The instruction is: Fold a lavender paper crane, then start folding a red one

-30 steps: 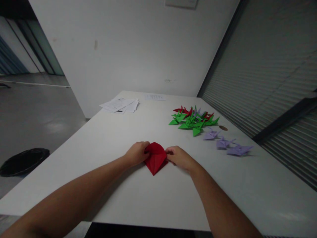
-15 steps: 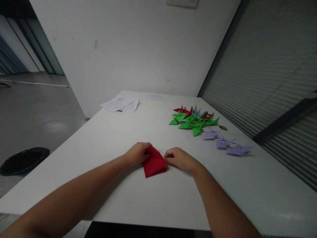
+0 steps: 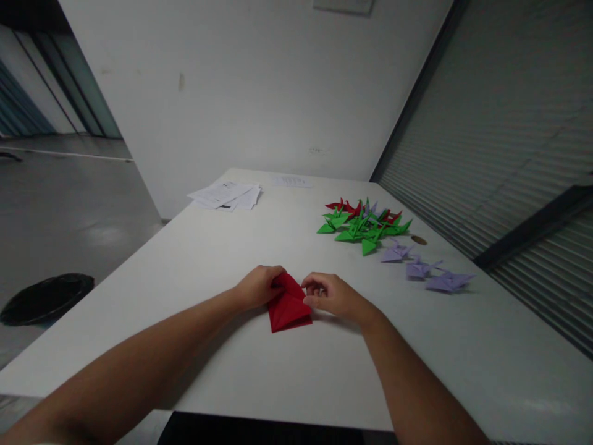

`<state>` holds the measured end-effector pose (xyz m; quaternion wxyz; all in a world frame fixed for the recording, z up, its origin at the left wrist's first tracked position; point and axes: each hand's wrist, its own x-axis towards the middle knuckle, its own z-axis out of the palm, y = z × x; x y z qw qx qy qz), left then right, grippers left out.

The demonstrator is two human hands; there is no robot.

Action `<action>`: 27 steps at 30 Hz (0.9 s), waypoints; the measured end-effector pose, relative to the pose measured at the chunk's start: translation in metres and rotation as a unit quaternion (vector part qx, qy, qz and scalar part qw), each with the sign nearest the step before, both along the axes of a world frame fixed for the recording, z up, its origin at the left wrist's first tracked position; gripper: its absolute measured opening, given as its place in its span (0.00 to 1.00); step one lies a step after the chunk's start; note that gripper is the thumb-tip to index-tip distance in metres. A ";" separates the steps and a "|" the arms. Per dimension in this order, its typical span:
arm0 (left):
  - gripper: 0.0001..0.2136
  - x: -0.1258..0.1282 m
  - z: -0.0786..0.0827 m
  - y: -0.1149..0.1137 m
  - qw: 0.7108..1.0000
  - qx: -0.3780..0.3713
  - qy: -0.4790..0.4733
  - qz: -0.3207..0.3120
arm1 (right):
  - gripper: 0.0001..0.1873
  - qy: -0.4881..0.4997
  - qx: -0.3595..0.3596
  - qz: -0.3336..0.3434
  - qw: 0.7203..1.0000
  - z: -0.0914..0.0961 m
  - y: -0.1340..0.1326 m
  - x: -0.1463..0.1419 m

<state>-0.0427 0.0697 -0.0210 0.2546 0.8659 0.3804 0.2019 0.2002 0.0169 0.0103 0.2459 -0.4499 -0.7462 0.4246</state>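
A folded red paper (image 3: 288, 306) lies on the white table (image 3: 241, 358) in front of me. My left hand (image 3: 256, 288) is curled, its fingers pressing the paper's upper left edge. On the right edge sits my right hand (image 3: 332, 296), fingers bent and pinching the paper near its top. The paper's top corner is partly hidden between the two hands.
A pile of green and red paper cranes (image 3: 364, 222) sits further back on the right, with three lilac cranes (image 3: 419, 269) beside it. White printed sheets (image 3: 225, 194) lie at the far left end. A black bin (image 3: 45, 298) stands on the floor, left.
The red paper has been folded from a pointed kite shape into a squatter shape. My right hand has shifted left onto the paper's edge; the left hand stays put.
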 end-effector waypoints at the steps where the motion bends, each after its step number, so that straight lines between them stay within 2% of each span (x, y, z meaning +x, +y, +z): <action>1: 0.09 0.000 0.000 0.000 1.000 0.003 0.001 -0.001 | 0.14 -0.003 0.014 -0.014 1.000 -0.001 -0.001 -0.005; 5: 0.09 0.000 0.000 0.000 1.000 0.023 0.014 0.008 | 0.04 -0.072 0.068 -0.079 0.992 -0.007 -0.003 -0.021; 11: 0.13 0.004 -0.001 0.000 1.000 0.021 0.012 -0.002 | 0.06 -0.152 0.119 -0.100 0.976 -0.008 -0.002 -0.025; 15: 0.17 0.003 0.001 -0.003 0.995 0.091 -0.040 0.024 | 0.08 -0.176 0.130 -0.119 0.968 -0.008 -0.003 -0.023; 17: 0.13 0.001 0.009 -0.007 0.986 0.147 -0.066 0.035 | 0.09 -0.185 0.129 -0.125 0.966 -0.008 -0.004 -0.023; 19: 0.06 -0.003 0.019 -0.013 0.981 0.190 -0.046 -0.003 | 0.09 -0.190 0.127 -0.125 0.965 -0.009 -0.005 -0.023; 20: 0.02 -0.005 0.025 -0.017 0.977 0.204 -0.014 -0.053 | 0.09 -0.193 0.126 -0.125 0.965 -0.009 -0.005 -0.023; 21: 0.03 -0.007 0.030 -0.020 0.970 0.217 0.020 -0.111 | 0.09 -0.194 0.127 -0.125 0.965 -0.009 -0.005 -0.024; 23: 0.07 -0.009 0.038 -0.025 0.950 0.239 0.063 -0.189 | 0.09 -0.197 0.131 -0.125 0.963 -0.008 -0.005 -0.024; 25: 0.10 -0.011 0.040 -0.029 0.935 0.253 0.098 -0.229 | 0.10 -0.202 0.136 -0.131 0.961 -0.008 -0.005 -0.025; 27: 0.12 -0.012 0.039 -0.030 0.924 0.264 0.130 -0.243 | 0.11 -0.211 0.138 -0.141 0.957 -0.007 -0.005 -0.026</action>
